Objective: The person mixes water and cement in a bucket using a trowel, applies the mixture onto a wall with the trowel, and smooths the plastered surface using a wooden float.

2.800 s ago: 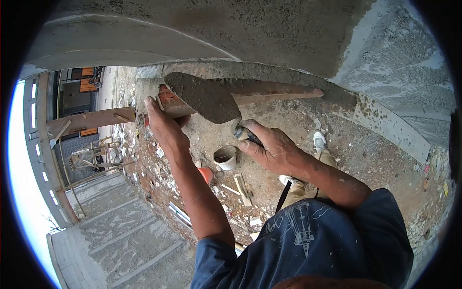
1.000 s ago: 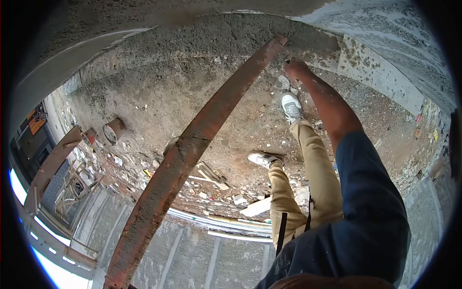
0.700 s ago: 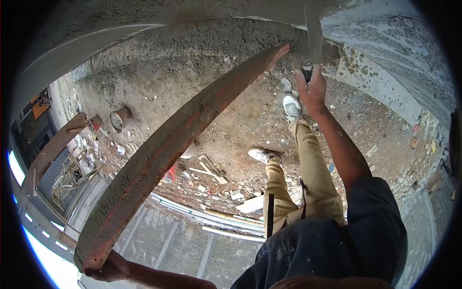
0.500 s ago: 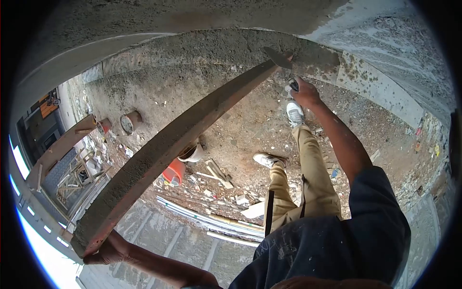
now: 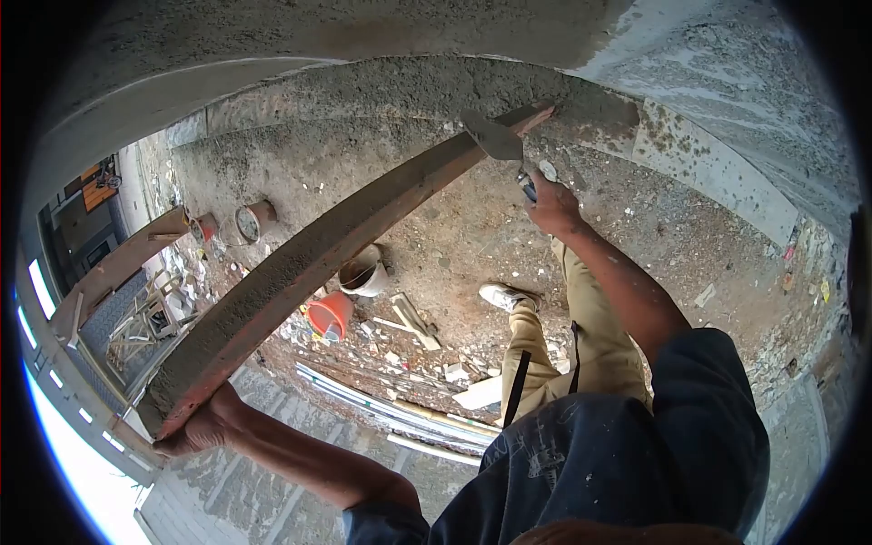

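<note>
A long reddish board [image 5: 322, 238] coated with grey mortar slants from the lower left to the upper right. My left hand [image 5: 202, 425] is closed round its lower left end, with part of the fingers hidden behind the board. In my right hand [image 5: 551, 202] is the dark handle of a trowel [image 5: 495, 138]. The trowel's blade lies over the board's upper face near the far right end. Mortar covers the upper face, while the red side edge shows through in patches.
A white bucket [image 5: 365, 272] and an orange bucket [image 5: 330, 314] stand on the rubble-strewn ground below the board. Two more buckets are farther left. Wood pieces [image 5: 413, 320] and long pipes [image 5: 400, 420] lie near my legs. A plastered wall [image 5: 436, 32] curves overhead.
My left hand has come into view holding the board's end, after being out of view a second ago. The trowel has moved from beyond the board's right tip leftward onto its upper face.
</note>
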Action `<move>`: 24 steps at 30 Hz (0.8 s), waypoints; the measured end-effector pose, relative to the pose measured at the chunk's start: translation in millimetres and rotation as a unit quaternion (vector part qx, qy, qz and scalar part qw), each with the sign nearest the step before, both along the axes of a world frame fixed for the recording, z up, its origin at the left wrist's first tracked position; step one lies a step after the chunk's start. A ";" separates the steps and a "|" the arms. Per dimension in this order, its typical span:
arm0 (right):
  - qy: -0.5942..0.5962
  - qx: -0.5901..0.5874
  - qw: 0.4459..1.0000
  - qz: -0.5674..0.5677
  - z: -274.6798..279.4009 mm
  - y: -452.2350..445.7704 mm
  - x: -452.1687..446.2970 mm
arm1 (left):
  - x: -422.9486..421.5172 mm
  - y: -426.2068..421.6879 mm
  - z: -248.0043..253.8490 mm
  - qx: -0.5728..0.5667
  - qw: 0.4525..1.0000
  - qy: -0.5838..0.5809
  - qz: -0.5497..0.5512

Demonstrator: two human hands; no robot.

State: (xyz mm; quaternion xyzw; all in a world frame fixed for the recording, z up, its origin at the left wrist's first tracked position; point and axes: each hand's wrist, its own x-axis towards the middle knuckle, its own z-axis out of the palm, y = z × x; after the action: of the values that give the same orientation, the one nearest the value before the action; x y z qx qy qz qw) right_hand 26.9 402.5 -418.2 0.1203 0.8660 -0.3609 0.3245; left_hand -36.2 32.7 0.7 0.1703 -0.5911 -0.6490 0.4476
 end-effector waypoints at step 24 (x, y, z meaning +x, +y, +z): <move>0.248 -0.300 0.892 0.228 398.1 -134.4 -5.0 | 28.3 57.0 1.0 -0.050 0.994 0.028 -0.094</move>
State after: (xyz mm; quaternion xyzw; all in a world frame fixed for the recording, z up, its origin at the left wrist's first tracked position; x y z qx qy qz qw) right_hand 21.9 268.1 -20.1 -0.2773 0.7724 -0.5377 0.1932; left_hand -7.9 89.7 1.7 0.0729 -0.6231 -0.6629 0.4087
